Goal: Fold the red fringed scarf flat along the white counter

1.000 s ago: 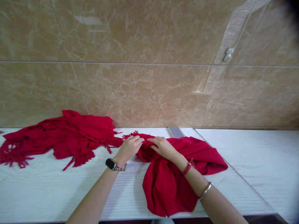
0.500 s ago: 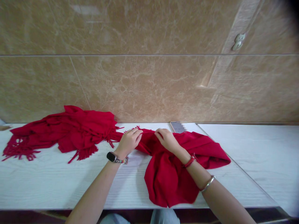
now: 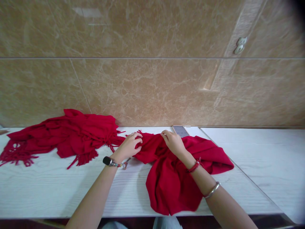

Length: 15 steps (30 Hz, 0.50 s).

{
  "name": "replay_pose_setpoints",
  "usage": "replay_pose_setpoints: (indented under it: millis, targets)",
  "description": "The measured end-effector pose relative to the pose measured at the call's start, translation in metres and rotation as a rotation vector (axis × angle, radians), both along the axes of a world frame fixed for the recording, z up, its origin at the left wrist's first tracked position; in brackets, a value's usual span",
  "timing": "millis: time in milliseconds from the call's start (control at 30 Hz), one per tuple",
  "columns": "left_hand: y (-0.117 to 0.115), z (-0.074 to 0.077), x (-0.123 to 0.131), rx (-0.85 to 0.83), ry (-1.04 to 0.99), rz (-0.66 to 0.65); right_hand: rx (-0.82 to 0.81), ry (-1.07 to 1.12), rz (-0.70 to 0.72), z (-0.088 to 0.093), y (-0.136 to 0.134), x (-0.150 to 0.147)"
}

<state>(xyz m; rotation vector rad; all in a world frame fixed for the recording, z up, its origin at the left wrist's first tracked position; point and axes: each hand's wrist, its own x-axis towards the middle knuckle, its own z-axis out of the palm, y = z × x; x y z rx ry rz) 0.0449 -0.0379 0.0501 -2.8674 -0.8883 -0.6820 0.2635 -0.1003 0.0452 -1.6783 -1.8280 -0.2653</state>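
Pinching the red cloth (image 3: 173, 190) on the worktop (image 3: 124, 197), the right hand (image 3: 175, 143) is standing farther from the left hand (image 3: 129, 148) than 1 second ago, baring more edge between them; the left is touching cloth, grip unclear.

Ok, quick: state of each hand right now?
Left hand: partly curled on the nearer red cloth; whether it grips can't be told.
Right hand: closed, pinching that cloth's far edge.

Right hand (image 3: 173, 142) pinches red cloth (image 3: 173, 187); left hand (image 3: 130, 146) touches it; phone (image 3: 180, 130) behind.
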Motion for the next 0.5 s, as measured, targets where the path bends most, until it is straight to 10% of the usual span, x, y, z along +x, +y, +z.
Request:
replay_pose_setpoints:
  millis: [133, 300, 500]
  targets:
    - [-0.003, 0.005, -0.001, -0.135, -0.125, 0.06, 0.198, 0.024, -0.102, 0.009, -0.002, 0.01]
    - [0.006, 0.015, -0.017, 0.091, -0.113, 0.199, 0.351, 0.135, -0.118, 0.018, -0.006, 0.028]
    - [-0.004, 0.01, -0.003, 0.08, -0.254, 0.11, 0.194, 0.065, 0.343, 0.01, -0.01, 0.0]
